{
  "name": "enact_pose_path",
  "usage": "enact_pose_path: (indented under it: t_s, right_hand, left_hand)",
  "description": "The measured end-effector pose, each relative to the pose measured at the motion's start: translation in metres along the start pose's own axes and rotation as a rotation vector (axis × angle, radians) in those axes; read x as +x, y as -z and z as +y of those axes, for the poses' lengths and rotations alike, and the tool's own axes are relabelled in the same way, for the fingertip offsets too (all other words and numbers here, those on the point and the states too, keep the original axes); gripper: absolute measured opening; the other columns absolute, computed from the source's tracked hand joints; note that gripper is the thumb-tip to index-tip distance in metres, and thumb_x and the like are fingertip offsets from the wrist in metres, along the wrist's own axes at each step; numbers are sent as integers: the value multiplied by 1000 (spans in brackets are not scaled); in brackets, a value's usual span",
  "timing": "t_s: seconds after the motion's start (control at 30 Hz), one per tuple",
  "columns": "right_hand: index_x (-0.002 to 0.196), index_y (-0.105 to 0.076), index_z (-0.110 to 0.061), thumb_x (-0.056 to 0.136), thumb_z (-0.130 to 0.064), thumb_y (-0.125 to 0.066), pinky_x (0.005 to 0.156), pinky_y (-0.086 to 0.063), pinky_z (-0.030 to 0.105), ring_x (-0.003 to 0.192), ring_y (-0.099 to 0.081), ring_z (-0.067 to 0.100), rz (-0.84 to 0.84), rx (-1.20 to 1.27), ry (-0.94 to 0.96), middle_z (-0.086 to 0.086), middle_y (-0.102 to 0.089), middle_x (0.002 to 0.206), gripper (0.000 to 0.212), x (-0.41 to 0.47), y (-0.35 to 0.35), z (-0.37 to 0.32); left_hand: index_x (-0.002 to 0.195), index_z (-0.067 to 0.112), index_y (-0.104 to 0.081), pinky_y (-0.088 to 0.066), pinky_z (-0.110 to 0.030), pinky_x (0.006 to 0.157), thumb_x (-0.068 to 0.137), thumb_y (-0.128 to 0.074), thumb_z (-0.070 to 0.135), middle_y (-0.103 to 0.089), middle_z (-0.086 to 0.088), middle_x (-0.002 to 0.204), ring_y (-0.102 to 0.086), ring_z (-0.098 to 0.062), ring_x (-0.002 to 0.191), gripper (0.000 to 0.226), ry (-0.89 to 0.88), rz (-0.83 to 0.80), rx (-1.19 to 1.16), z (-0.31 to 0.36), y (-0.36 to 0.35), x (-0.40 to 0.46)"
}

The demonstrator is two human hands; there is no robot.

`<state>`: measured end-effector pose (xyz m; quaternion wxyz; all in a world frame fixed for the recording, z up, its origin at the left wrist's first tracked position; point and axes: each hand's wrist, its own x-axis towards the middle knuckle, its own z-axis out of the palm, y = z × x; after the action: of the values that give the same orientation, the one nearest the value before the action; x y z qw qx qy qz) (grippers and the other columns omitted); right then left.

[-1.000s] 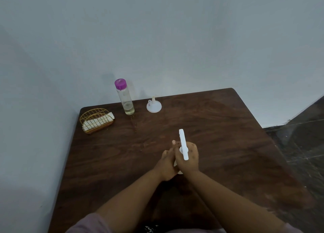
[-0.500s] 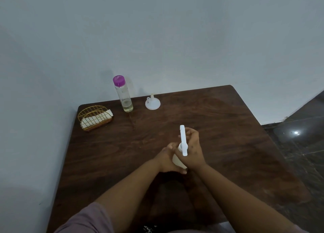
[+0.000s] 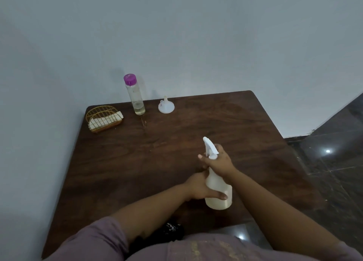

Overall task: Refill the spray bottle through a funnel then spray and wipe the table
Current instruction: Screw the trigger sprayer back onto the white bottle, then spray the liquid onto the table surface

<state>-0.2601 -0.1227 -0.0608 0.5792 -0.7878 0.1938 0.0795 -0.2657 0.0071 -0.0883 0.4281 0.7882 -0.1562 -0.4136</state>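
no readable text, labels or brands, small mark on funnel (image 3: 166,105) too blurred

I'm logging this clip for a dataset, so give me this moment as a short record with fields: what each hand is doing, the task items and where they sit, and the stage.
left hand: left hand grips the body of the spray bottle
right hand: right hand grips the sprayer head
refill bottle: purple-capped bottle, upright at the far edge, a little liquid at the bottom
funnel: white funnel, spout up, right of that bottle
cloth: white cloth in gold wire basket, far left corner
surface: wooden table
stage: sprayer head still on, funnel untouched
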Motion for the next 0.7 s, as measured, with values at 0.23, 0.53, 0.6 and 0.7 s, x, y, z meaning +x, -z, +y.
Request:
enact_pose_path:
  t_s: [0.23, 0.53, 0.6, 0.7]
  right_hand:
    - [95, -60, -12, 70, -58, -76, 73, -50, 28, 86, -63, 15, -156, -515, -30, 0, -63, 93, 56, -35, 10, 23]
    - [131, -53, -38, 62, -75, -67, 96, -49, 33, 110, -58, 14, -425, -505, -75, -5, -59, 123, 80, -71, 33, 71]
    - [124, -60, -24, 78, -47, -73, 95, -49, 33, 108, -59, 16, -484, -385, -113, -1, -61, 121, 53, -82, 43, 68]
    - [126, -58, -29, 80, -44, -74, 89, -49, 28, 103, -60, 13, -519, -345, -70, -3, -64, 114, 50, -90, 53, 72]
  left_hand:
    - [124, 27, -55, -52, -28, 91, 63, -87, 44, -60, 12, 120, -57, -9, 112, 70, 64, 201, -273, 5, -100, -21]
    - [122, 28, -60, -52, -29, 93, 68, -87, 32, -63, 11, 121, -58, -7, 113, 60, 94, 163, -382, 2, -163, -49]
    - [123, 27, -60, -51, -30, 95, 68, -86, 33, -63, 9, 123, -58, -9, 114, 61, 84, 149, -338, 2, -167, -55]
    - [123, 27, -61, -51, -34, 97, 68, -86, 33, -63, 8, 123, -59, -11, 115, 60, 70, 131, -294, 3, -172, -63]
